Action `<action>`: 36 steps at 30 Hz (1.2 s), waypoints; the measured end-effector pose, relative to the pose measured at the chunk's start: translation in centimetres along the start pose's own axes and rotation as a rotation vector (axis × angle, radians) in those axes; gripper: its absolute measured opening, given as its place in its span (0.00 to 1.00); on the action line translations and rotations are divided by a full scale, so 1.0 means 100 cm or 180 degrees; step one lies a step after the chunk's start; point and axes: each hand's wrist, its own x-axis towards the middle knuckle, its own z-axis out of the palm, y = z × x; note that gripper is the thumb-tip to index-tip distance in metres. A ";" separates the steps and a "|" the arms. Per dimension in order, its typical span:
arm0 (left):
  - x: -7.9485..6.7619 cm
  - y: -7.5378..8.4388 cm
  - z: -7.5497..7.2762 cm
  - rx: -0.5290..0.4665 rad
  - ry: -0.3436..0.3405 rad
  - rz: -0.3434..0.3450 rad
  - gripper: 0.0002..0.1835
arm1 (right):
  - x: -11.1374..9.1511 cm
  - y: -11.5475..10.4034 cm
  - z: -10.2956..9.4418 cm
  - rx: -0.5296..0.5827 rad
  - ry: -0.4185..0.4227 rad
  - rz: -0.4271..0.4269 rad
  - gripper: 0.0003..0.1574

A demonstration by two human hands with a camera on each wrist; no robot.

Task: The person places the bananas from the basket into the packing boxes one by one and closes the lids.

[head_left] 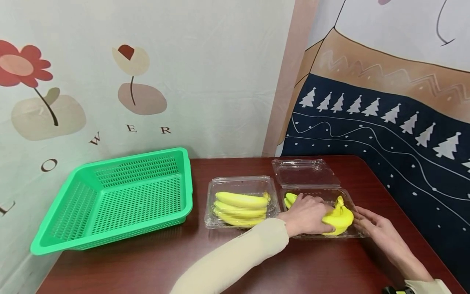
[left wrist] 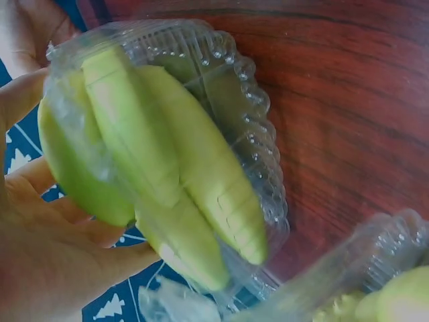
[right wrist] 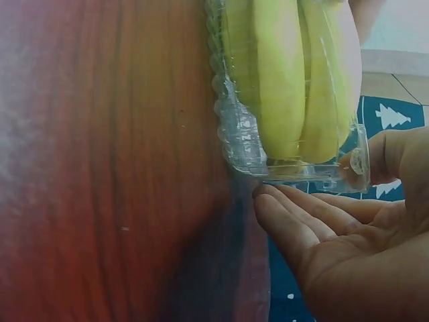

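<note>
An open clear plastic clamshell box (head_left: 358, 233) stands at the table's right side, its lid (head_left: 306, 173) folded back. Yellow bananas (head_left: 339, 218) with slightly green tips lie in it, as the left wrist view (left wrist: 201, 161) shows closer. My left hand (head_left: 308, 214) reaches down over the box and grips the bananas, thumb near the front and fingers partly hidden. At the box's right end, my right hand (head_left: 380, 230) holds the wall; in the right wrist view its thumb (right wrist: 383, 157) is at the rim, with the fingers (right wrist: 315, 221) outside and below.
A second clear clamshell (head_left: 211, 216) with several bananas (head_left: 240, 208) stands directly left of the open box. Farther left is a green perforated plastic basket (head_left: 187, 175). A patterned cloth (head_left: 227, 81) hangs behind the dark red wooden table (head_left: 235, 261).
</note>
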 end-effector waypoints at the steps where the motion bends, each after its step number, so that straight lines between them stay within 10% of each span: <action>1: -0.001 -0.002 -0.001 -0.0049 0.0001 -0.0011 0.30 | 0.000 -0.001 -0.001 -0.0048 -0.0001 0.0005 0.41; 14: -0.017 -0.028 -0.014 -0.0742 0.0589 -0.0051 0.28 | 0.010 -0.008 -0.019 -0.0277 -0.0025 -0.0175 0.39; 29: -0.028 -0.027 -0.014 -0.3147 0.1134 -0.1319 0.42 | 0.048 -0.026 -0.037 -0.0492 -0.0186 -0.0307 0.43; 36: -0.027 -0.028 -0.012 -0.3494 0.1409 -0.1569 0.42 | 0.067 -0.032 -0.032 -0.0483 -0.0317 -0.0120 0.49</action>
